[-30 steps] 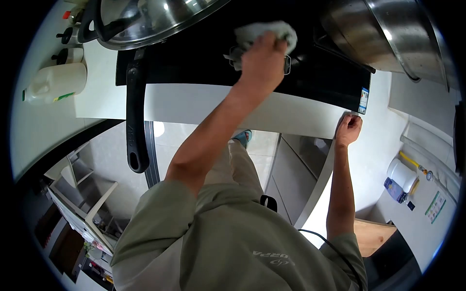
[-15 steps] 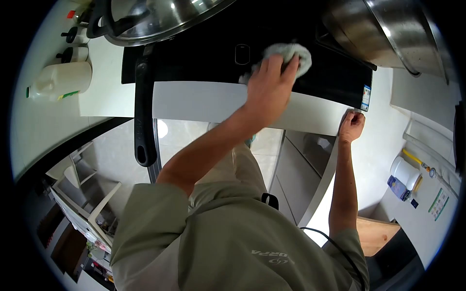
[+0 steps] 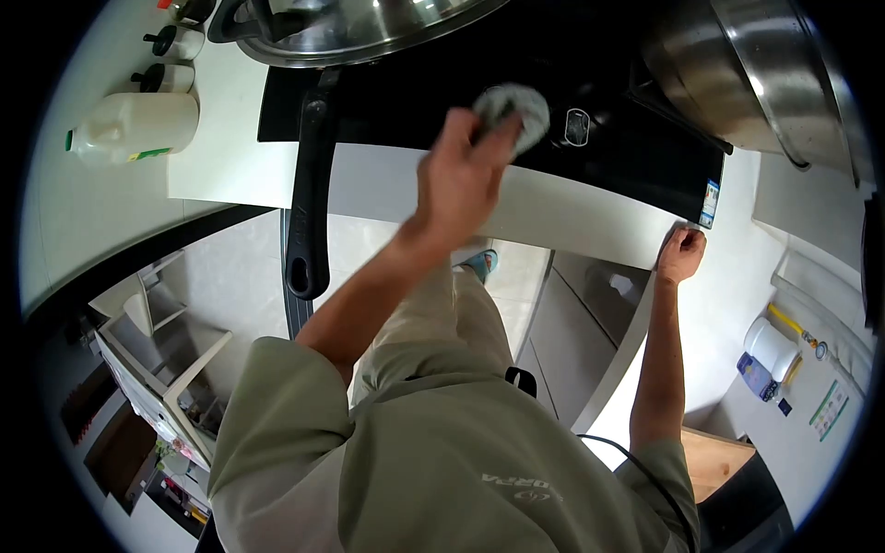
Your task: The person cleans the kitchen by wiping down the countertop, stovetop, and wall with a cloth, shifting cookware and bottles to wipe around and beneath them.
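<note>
My left hand (image 3: 459, 180) holds a crumpled pale cloth (image 3: 513, 118) against the black glass cooktop (image 3: 636, 170), near its front edge. Motion blurs the fingers a little. A small outlined oval marking (image 3: 577, 127) shows on the glass to the right of the cloth. My right hand (image 3: 680, 255) rests with curled fingers at the counter's front edge, just below the cooktop's right corner; nothing is visible in it.
A lidded pan (image 3: 369, 28) stands back left, its black handle (image 3: 312, 194) jutting over the counter edge. Large steel pots (image 3: 737, 78) are back right. A white jug (image 3: 138, 127) and small jars (image 3: 175, 41) line the left side.
My left hand has swept the cloth rightward, then back left across the cooktop, uncovering the oval marking. My right hand stays at the counter edge. The camera view has shifted slightly.
</note>
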`<state>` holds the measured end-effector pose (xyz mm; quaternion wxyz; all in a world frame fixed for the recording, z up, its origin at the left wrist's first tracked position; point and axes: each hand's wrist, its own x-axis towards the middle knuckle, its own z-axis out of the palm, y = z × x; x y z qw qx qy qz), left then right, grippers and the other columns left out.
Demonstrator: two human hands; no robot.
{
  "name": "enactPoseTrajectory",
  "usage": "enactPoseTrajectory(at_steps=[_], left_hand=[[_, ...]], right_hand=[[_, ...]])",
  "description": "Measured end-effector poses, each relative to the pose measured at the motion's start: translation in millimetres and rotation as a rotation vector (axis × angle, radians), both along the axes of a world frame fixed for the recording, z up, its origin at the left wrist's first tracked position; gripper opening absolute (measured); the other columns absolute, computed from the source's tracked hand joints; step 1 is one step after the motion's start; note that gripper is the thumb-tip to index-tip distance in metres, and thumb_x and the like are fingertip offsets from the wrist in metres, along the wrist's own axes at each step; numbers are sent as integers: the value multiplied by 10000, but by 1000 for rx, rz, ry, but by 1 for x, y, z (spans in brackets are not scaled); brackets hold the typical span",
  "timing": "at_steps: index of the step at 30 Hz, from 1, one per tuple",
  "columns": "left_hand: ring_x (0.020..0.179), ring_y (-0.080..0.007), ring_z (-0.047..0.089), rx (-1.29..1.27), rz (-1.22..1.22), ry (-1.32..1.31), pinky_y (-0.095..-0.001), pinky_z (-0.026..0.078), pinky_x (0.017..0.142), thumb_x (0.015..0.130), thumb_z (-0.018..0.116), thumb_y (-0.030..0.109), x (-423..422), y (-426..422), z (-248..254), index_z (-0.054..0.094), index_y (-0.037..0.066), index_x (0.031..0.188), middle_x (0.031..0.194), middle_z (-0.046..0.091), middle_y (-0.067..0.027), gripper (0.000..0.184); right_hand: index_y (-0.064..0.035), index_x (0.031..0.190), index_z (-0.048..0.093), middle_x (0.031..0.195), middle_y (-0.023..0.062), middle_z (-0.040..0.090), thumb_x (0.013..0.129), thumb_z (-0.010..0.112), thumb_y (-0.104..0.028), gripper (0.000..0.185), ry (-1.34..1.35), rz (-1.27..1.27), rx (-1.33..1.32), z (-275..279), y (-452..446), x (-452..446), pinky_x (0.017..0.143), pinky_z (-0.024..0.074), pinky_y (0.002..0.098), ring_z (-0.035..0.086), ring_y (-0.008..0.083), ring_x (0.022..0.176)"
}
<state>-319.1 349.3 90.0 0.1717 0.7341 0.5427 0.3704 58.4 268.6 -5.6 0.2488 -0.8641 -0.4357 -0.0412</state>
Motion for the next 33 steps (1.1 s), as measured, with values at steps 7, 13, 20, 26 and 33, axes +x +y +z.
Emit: enactPoseTrajectory(at_steps=[7,13,20,26,33], left_hand=[[672,-251,564,-82,-86,196,-339,493,559,721,670,82,-11,29,-38,591,201,1127,890,485,-67,431],[667,-252,573,-129,-24,168,-350,491,560,725,665,92,-25,-9,-46,601,184,1111,865,488,-68,402],[650,-210,591,78,8,230,-304,501,530,705,691,167,-1,50,-30,629,156,1029,880,534,-39,330],[649,-203,584,-36,-13,277,-311,500,529,730,672,183,-13,17,-34,637,179,1016,847,520,-35,288],[668,-233,582,-44,-3,259,-336,498,559,762,639,168,-5,50,-31,612,178,1079,838,497,-49,319]], right_hand=[[-31,781,515,783,108,559,817,542,-259,232,-61,-8,-2,-2,1,0,664,440,346,537,256,697],[-37,782,506,810,91,535,823,542,-255,225,-15,1,-11,-2,0,2,674,441,348,528,254,728],[-42,796,516,834,98,550,825,534,-260,221,11,-18,-52,-3,-2,3,694,445,342,538,257,750],[-36,780,514,775,97,551,827,545,-262,233,-24,23,68,-4,0,2,655,439,327,528,237,679],[-49,771,506,791,74,526,825,540,-243,205,38,-5,-5,1,-1,-4,692,440,327,521,236,732]])
